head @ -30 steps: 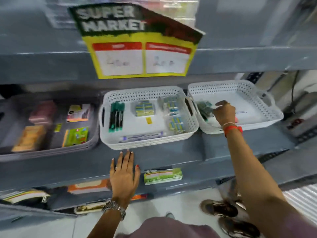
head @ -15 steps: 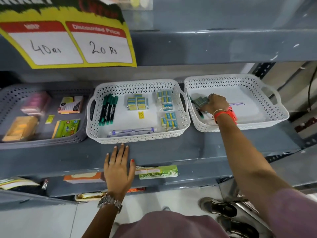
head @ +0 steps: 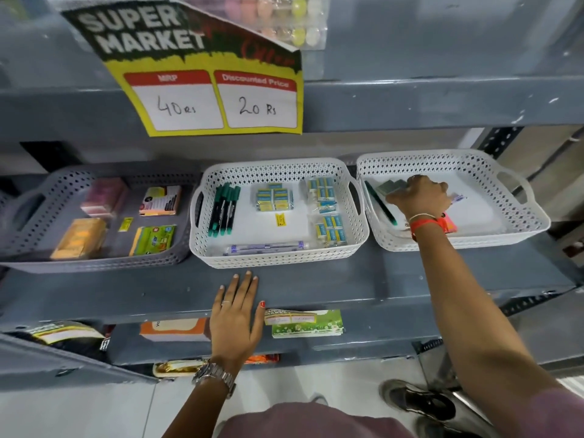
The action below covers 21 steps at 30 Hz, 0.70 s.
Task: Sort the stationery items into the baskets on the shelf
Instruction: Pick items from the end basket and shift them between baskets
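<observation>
Three baskets stand in a row on the grey shelf [head: 316, 289]. The right white basket [head: 518, 235] holds a green marker [head: 379, 202], grey-green packs [head: 392, 186], a pen [head: 458, 197] and a pink item [head: 448, 224]. My right hand [head: 420, 196] is down inside it, fingers curled over the packs and pen; what they grip is hidden. The middle white basket [head: 278, 259] holds green markers [head: 224, 208], blue-yellow eraser packs [head: 273, 199] and a pen pack [head: 265, 248]. My left hand [head: 237, 314] lies flat on the shelf edge, holding nothing.
The left grey basket [head: 94, 260] holds sticky-note pads [head: 79, 238] and small card packs [head: 153, 240]. A yellow price sign [head: 218, 102] hangs from the shelf above. A green packet [head: 306, 324] and other goods sit on the lower shelf. My shoes [head: 420, 403] are on the floor below.
The view tilted up and back, so the price sign shows in full again. My right hand stayed in the right basket, shifting slightly over the packs. My left hand kept flat on the shelf edge.
</observation>
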Motion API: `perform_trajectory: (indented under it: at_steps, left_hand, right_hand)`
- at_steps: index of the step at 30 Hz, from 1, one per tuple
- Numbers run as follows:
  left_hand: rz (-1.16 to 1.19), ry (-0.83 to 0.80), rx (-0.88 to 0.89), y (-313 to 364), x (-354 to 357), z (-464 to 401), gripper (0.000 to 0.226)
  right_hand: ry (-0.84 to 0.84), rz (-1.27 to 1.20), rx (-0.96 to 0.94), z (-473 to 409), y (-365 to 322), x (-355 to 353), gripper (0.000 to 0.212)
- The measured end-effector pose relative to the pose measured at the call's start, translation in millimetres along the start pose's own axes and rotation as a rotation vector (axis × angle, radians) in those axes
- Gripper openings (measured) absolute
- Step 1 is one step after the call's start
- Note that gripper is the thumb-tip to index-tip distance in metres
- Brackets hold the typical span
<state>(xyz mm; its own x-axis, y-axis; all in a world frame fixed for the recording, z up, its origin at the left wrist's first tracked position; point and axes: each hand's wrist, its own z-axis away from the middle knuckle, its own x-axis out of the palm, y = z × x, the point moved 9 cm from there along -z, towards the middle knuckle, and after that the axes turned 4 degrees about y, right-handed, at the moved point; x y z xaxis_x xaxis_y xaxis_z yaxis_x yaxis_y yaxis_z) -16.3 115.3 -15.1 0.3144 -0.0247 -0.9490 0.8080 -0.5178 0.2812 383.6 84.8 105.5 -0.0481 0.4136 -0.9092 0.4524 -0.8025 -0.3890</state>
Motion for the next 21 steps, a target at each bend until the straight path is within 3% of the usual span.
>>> perform_trajectory:
  at_steps: [4, 8, 13, 21]
  left_hand:
    - [-0.021, -0.030, 0.017, -3.9, 3.1, 0.6, 0.063]
    - [-0.022, -0.026, 0.028, -2.5, 2.7, 1.2, 0.063]
    - [-0.030, -0.007, 0.054, -1.4, 1.4, 1.4, 0.062]
    - [-0.019, -0.018, 0.072, -3.6, 4.2, 0.7, 0.063]
  right_hand:
    - [0.069, -0.152, -0.103, 16.0, -36.6, -17.0, 0.040]
    - [-0.050, -0.314, -0.196, 37.7, -76.9, -17.3, 0.056]
    - [-0.202, -0.091, -0.201, 75.9, -89.1, 1.1, 0.042]
    - [-0.181, 0.165, -0.209, 125.4, -84.0, 38.5, 0.025]
